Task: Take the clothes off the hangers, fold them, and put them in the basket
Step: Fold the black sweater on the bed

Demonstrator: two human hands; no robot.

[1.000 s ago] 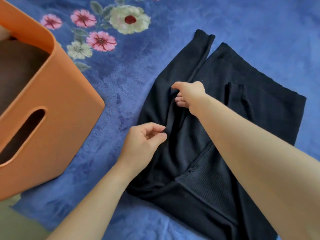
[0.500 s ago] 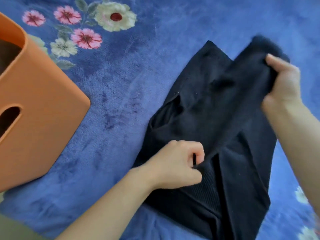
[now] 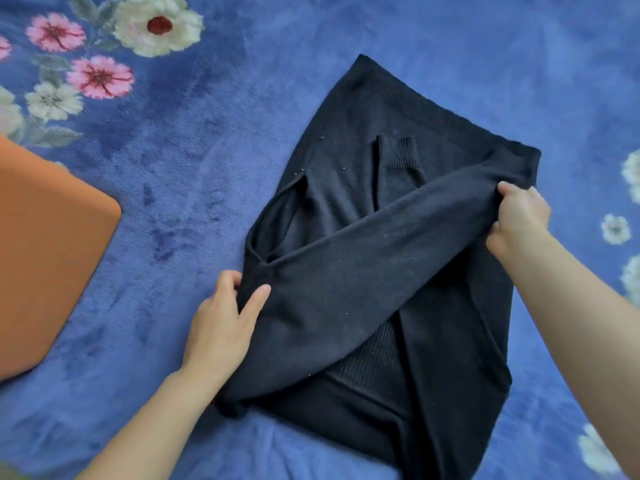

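Two bare hands hold one dark knit sweater [image 3: 332,161] that lies flat on a blue plush blanket [image 3: 194,174] printed with pink and white flowers. The sweater is spread in the middle of the view, with its ribbed hem [image 3: 446,129] at the far side and its ribbed collar [image 3: 367,368] toward the person. A folded sleeve [image 3: 398,168] lies up the body, its ribbed cuff pointing at the hem. A stretched sleeve [image 3: 363,271] runs crosswise over the body from the near left to the far right edge and covers the lower part of the folded one.

The left hand [image 3: 221,323] is at the sweater's left edge, at the shoulder end of the stretched sleeve. Its grip is closed on the cloth: the thumb lies on top of the knit, and the fingers curl round the edge and under it. The right hand [image 3: 519,220] is at the right edge, near the hem corner. Its grip is a tight pinch on the cuff end of the stretched sleeve, with the fingers bunched over the cloth.

An orange basket [image 3: 52,258] stands on the blanket at the left edge of the view, well apart from the sweater. Only one rounded corner of its smooth wall shows, and its inside cannot be seen. Small pale specks of lint dot the knit.
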